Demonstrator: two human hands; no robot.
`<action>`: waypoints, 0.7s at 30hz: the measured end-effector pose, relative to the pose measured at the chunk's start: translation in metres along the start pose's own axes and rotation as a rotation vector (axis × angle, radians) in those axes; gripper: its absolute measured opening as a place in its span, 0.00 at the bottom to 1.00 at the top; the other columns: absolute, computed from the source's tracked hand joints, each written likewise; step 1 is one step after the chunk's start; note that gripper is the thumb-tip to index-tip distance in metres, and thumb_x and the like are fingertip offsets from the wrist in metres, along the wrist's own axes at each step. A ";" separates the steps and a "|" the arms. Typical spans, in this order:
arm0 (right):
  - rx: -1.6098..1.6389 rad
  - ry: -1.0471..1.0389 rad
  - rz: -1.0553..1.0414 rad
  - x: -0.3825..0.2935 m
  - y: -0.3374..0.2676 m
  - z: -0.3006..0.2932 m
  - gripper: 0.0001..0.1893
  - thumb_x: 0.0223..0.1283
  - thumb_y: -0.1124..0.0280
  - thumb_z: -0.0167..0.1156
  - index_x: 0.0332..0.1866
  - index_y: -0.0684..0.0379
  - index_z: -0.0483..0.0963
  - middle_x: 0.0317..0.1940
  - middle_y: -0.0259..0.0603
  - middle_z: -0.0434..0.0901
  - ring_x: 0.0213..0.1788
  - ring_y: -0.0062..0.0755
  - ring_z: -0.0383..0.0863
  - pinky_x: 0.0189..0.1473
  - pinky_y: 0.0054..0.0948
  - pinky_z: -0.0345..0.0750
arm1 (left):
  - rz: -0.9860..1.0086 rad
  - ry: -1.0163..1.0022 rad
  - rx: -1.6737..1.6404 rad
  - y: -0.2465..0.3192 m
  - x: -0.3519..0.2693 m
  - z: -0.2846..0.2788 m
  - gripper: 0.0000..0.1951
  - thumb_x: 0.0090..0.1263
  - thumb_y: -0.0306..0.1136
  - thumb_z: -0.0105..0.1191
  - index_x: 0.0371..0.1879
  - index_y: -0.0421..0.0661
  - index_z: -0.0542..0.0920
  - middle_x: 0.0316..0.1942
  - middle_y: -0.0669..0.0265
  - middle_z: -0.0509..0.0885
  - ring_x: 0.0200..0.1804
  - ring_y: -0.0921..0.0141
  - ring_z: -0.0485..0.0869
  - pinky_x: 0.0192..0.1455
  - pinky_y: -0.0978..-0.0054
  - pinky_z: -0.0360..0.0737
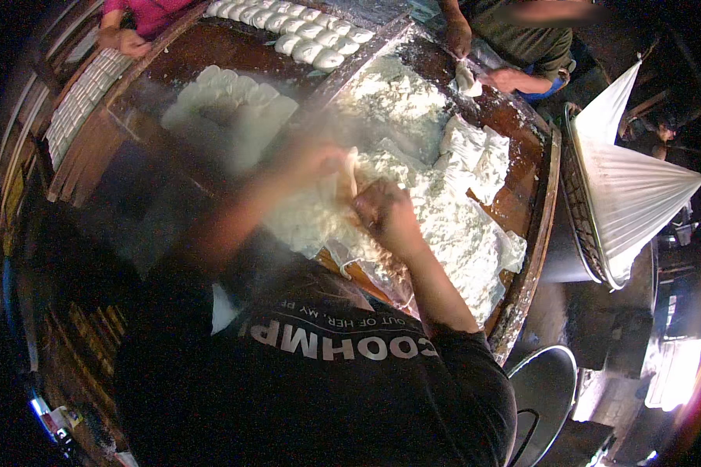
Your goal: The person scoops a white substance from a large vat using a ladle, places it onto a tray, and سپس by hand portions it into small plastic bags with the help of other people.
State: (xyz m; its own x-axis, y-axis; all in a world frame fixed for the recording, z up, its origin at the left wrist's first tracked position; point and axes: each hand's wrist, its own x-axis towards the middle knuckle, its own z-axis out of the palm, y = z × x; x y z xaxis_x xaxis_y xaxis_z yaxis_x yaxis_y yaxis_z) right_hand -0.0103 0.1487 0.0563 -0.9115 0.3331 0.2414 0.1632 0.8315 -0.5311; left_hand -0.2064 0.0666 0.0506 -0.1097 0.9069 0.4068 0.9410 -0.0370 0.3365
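My left hand (330, 159), blurred by motion and haze, pinches the top of a small white cloth (352, 166). Close below and to its right, my right hand (385, 207) is curled at the lower part of this cloth; its fingertips are partly hidden. Both hands are over a heap of white, crumbly, curd-like material (455, 233) spread on thin white sheeting (513, 252). More of the crumbly mass (400, 93) lies beyond my hands. To the left, rounded white pieces (233, 87) lie close together in haze.
A wooden rim (528, 292) edges the worktable at right, and a divider (362, 61) crosses it. Rows of white bundles (295, 26) lie at the back. A co-worker's hands (496, 79) hold a white cloth; another co-worker's hand (125, 42) is at upper left. A cloth-draped basket (625, 175) stands at right.
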 end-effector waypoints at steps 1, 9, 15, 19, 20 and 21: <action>0.031 0.113 -0.007 0.013 0.001 -0.006 0.08 0.45 0.66 0.59 0.32 0.54 0.73 0.31 0.39 0.73 0.38 0.40 0.71 0.40 0.37 0.65 | 0.021 0.095 -0.058 -0.008 0.005 0.003 0.07 0.53 0.36 0.55 0.28 0.49 0.80 0.28 0.65 0.79 0.33 0.64 0.77 0.37 0.70 0.73; 0.200 0.281 -0.038 0.121 -0.007 -0.033 0.05 0.53 0.71 0.53 0.31 0.61 0.71 0.25 0.46 0.76 0.29 0.42 0.76 0.34 0.36 0.71 | -0.136 0.197 -0.488 -0.075 0.044 0.051 0.25 0.52 0.19 0.51 0.52 0.48 0.67 0.31 0.64 0.78 0.33 0.74 0.76 0.38 0.76 0.73; -0.067 -0.331 0.265 0.184 0.105 0.043 0.16 0.52 0.56 0.51 0.38 0.58 0.73 0.32 0.45 0.78 0.32 0.43 0.79 0.38 0.36 0.75 | -0.714 -0.298 -0.994 -0.051 0.007 0.010 0.26 0.67 0.38 0.40 0.61 0.42 0.53 0.51 0.58 0.69 0.45 0.70 0.73 0.50 0.72 0.68; -0.200 -0.338 -0.085 0.175 0.077 0.104 0.20 0.55 0.55 0.46 0.48 0.54 0.70 0.46 0.45 0.73 0.48 0.42 0.73 0.50 0.40 0.68 | -0.418 0.187 -0.063 -0.056 0.010 0.005 0.25 0.68 0.41 0.37 0.62 0.45 0.52 0.44 0.65 0.73 0.37 0.74 0.71 0.43 0.72 0.69; -0.182 -0.332 -0.097 0.171 0.066 0.107 0.19 0.55 0.56 0.47 0.47 0.55 0.71 0.45 0.45 0.74 0.46 0.41 0.74 0.49 0.39 0.69 | -0.410 0.221 -0.164 -0.054 0.011 0.001 0.25 0.67 0.40 0.38 0.61 0.45 0.54 0.43 0.66 0.74 0.36 0.73 0.71 0.43 0.72 0.69; -0.115 -0.296 -0.095 0.166 0.072 0.108 0.18 0.55 0.57 0.48 0.46 0.56 0.71 0.43 0.46 0.75 0.45 0.41 0.75 0.48 0.38 0.70 | -0.396 0.242 -0.268 -0.053 0.012 -0.002 0.24 0.67 0.39 0.40 0.59 0.45 0.56 0.42 0.67 0.74 0.35 0.73 0.71 0.42 0.73 0.69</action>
State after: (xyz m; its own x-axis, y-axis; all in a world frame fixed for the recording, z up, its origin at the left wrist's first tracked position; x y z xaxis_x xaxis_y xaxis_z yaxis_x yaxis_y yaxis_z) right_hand -0.1906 0.2155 -0.0300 -0.9921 0.1219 0.0297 0.0985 0.9030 -0.4182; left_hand -0.2584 0.0789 0.0393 -0.5399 0.7519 0.3784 0.7016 0.1536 0.6958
